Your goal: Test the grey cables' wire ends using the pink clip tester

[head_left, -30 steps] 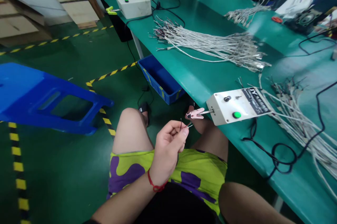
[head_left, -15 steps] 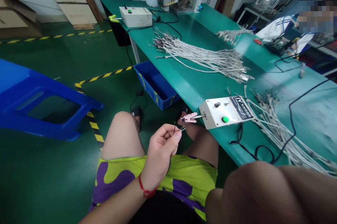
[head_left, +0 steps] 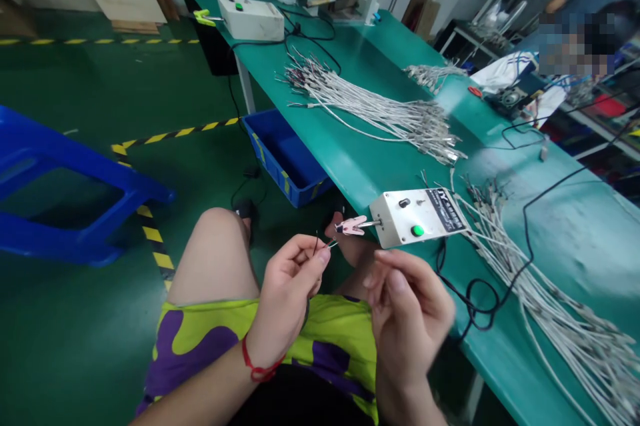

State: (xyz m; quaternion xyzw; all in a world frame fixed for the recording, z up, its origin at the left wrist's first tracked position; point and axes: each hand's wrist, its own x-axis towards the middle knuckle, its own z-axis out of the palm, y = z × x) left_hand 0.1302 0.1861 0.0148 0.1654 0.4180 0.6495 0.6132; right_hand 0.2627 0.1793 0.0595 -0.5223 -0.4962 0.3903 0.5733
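1. Right hand [head_left: 410, 319] has risen into view beside the test box, blurred, fingers [head_left: 395, 279] curled and close together; whether they hold anything cannot be told.
2. Left hand [head_left: 287, 299], red cord [head_left: 257, 369] at the wrist, fingers pinched together on a thin wire [head_left: 316, 246], held above lime-and-purple shorts [head_left: 200, 339]; its tip lies just beside a pink alligator clip [head_left: 353, 226].
3. Clip mounted on a metal rod from a white test box [head_left: 413, 223]: black knob, green push button [head_left: 417, 231], dark label [head_left: 445, 211], lettering perhaps "JY", the rest too small to read.
4. Teal worktop [head_left: 350, 166]: bundles of white braided cables [head_left: 380, 113], loose black cords [head_left: 475, 299], second white box [head_left: 250, 18].
5. Green floor [head_left: 50, 93]: yellow-and-black tape [head_left: 170, 135], blue plastic crate [head_left: 300, 196], blue plastic stool [head_left: 75, 213].
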